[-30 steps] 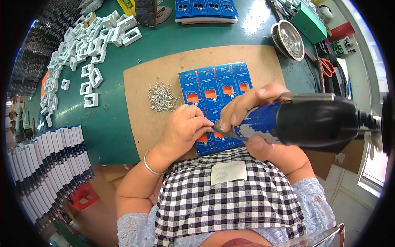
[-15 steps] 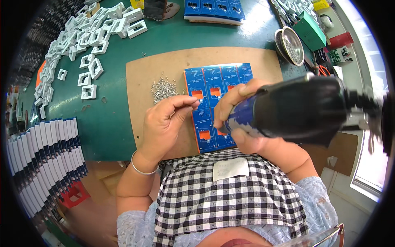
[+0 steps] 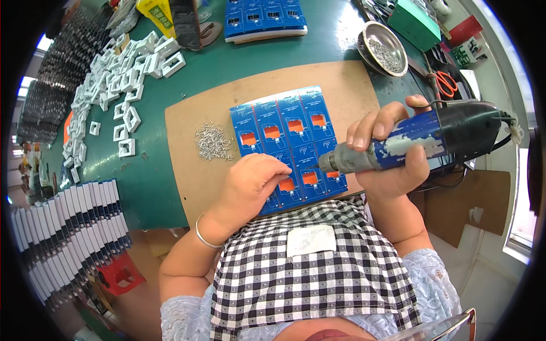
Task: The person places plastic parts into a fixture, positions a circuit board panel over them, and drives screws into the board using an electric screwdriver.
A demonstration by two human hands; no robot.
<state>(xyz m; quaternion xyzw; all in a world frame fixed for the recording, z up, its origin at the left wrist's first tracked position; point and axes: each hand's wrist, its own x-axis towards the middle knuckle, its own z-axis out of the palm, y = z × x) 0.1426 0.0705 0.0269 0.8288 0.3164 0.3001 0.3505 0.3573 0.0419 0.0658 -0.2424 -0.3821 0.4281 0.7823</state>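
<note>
A blue circuit board panel, with two rows of cut-outs showing orange, lies on a brown board in front of me. My left hand rests over its lower left part, thumb and fingertips pinched near a lower cut-out; whatever is between them is too small or hidden to name. My right hand grips a worn blue and black electric screwdriver. The tool lies tilted nearly level, its tip pointing left over the panel's lower row. Left of the panel is a heap of small silver screws.
The brown board lies on a green table. White plastic frames spread at the left. More blue panels are stacked at the back. A metal bowl of screws, orange-handled scissors and a green box stand right.
The screwdriver has come down from close to the view, its tip now over the panel. My left fingertips have moved from the panel's left edge to the lower row. The whole view has shifted.
</note>
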